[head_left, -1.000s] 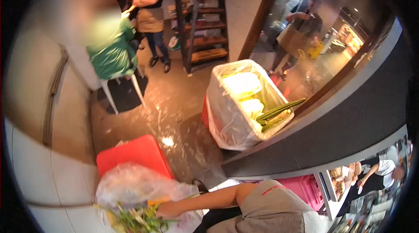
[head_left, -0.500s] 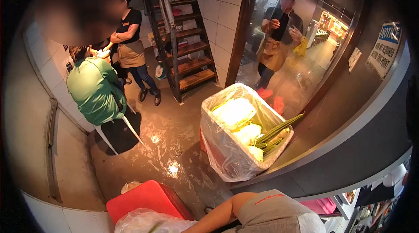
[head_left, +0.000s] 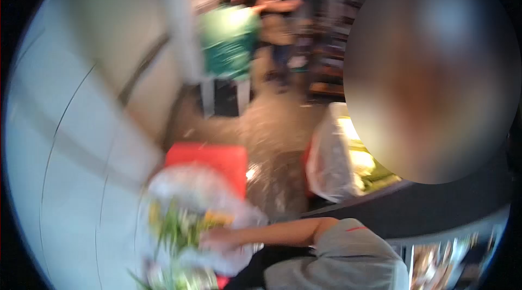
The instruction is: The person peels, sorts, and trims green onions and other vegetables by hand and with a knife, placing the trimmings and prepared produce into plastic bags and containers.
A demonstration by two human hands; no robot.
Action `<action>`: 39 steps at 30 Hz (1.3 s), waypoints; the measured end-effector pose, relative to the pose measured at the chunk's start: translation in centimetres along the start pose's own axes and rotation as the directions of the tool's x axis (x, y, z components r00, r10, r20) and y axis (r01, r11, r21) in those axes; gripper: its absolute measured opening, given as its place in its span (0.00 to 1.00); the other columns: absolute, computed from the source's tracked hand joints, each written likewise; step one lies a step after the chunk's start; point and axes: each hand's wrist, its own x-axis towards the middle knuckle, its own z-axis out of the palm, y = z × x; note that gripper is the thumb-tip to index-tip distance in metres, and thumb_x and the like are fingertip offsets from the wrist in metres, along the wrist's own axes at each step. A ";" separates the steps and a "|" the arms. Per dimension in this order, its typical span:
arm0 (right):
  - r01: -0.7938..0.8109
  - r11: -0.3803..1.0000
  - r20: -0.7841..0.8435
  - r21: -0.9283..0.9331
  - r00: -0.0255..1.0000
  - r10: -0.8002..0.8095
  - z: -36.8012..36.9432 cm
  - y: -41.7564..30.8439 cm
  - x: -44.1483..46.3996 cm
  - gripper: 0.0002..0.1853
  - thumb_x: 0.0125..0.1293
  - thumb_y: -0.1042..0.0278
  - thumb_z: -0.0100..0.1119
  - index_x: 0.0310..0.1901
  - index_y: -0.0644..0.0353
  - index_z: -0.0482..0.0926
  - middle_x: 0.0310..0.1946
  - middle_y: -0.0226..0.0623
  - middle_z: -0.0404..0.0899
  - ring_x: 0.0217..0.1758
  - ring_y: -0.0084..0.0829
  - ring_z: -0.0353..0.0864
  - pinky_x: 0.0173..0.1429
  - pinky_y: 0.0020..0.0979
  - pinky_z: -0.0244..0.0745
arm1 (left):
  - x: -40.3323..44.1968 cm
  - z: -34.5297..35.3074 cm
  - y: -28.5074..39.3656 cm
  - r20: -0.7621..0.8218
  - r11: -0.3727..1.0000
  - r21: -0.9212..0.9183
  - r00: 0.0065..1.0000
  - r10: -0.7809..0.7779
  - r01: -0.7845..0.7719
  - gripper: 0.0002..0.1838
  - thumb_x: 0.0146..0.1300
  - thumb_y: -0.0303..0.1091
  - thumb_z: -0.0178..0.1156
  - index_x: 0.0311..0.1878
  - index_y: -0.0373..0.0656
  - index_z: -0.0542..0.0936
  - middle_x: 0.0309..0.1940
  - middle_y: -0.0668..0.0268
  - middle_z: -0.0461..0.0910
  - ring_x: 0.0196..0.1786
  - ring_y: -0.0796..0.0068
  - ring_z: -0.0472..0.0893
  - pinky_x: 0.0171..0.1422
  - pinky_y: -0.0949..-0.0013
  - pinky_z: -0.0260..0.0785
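Observation:
My right arm, in a grey short sleeve, stretches left across the bottom of the view. My right hand (head_left: 220, 240) is at the plastic-lined container, among or right beside leafy greens (head_left: 182, 230) with some yellow bits. Motion smears its fingers, so their grip does not show. Around the greens spreads a clear plastic bag (head_left: 239, 208), with a red lid or box (head_left: 209, 154) behind it. Below the greens lies more pale green produce (head_left: 185, 279) with long thin leaves. My left hand is out of view.
A plastic-lined bin (head_left: 331, 165) of pale and green vegetables stands right of centre, partly covered by a blurred patch. Further back, one person in green (head_left: 231, 34) sits on a white stool (head_left: 243, 94), another person (head_left: 280, 13) stands near wooden stairs (head_left: 329, 72). White tiles (head_left: 70, 154) line the left.
The view has swung left and down, bringing the greens in the plastic bag and my right hand into sight. The bin and the people now appear further right. The new frame is blurred.

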 end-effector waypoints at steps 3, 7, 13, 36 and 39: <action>0.095 0.971 0.061 0.221 0.992 -0.111 1.1 -3.5 0.8 0.12 0.51 0.69 0.57 0.39 0.62 0.77 0.37 0.43 0.74 0.40 0.38 0.74 0.46 0.37 0.70 | -8.8 -5.1 2.4 -0.152 0.908 -0.414 0.988 0.008 -0.071 0.30 0.63 0.35 0.46 0.68 0.44 0.53 0.49 0.56 0.75 0.42 0.69 0.78 0.34 0.72 0.71; 0.073 0.997 0.292 0.027 0.953 -0.078 2.9 -8.1 3.1 0.19 0.52 0.72 0.57 0.48 0.65 0.72 0.38 0.41 0.70 0.40 0.34 0.75 0.43 0.31 0.73 | -15.4 -17.2 -3.6 -0.561 0.960 -0.251 0.827 -0.038 -0.126 0.32 0.63 0.30 0.46 0.70 0.54 0.51 0.42 0.58 0.77 0.21 0.72 0.74 0.24 0.71 0.68; -0.028 0.998 0.447 -0.055 0.893 0.050 5.5 -13.8 3.7 0.19 0.52 0.77 0.54 0.49 0.64 0.72 0.42 0.42 0.70 0.43 0.36 0.75 0.47 0.31 0.70 | -21.8 -23.3 -11.3 -0.696 0.980 -0.075 0.694 -0.182 0.182 0.26 0.68 0.34 0.40 0.68 0.65 0.54 0.31 0.62 0.78 0.24 0.71 0.79 0.25 0.71 0.72; -0.528 0.849 -0.444 -0.016 0.765 0.468 -5.3 17.3 -1.6 0.34 0.48 0.64 0.67 0.57 0.63 0.64 0.51 0.45 0.68 0.52 0.39 0.72 0.52 0.35 0.71 | 7.8 18.6 -12.1 0.008 0.981 0.194 1.000 0.030 -0.031 0.29 0.57 0.49 0.56 0.49 0.30 0.74 0.41 0.45 0.78 0.47 0.53 0.78 0.52 0.60 0.68; -0.209 0.947 -0.338 0.245 0.897 0.286 -1.5 24.7 3.5 0.42 0.46 0.70 0.69 0.62 0.63 0.55 0.53 0.43 0.64 0.52 0.38 0.71 0.51 0.34 0.72 | 8.9 23.0 -12.1 0.085 0.923 0.383 0.993 -0.081 0.042 0.24 0.60 0.46 0.53 0.51 0.34 0.74 0.44 0.46 0.78 0.47 0.53 0.78 0.53 0.60 0.68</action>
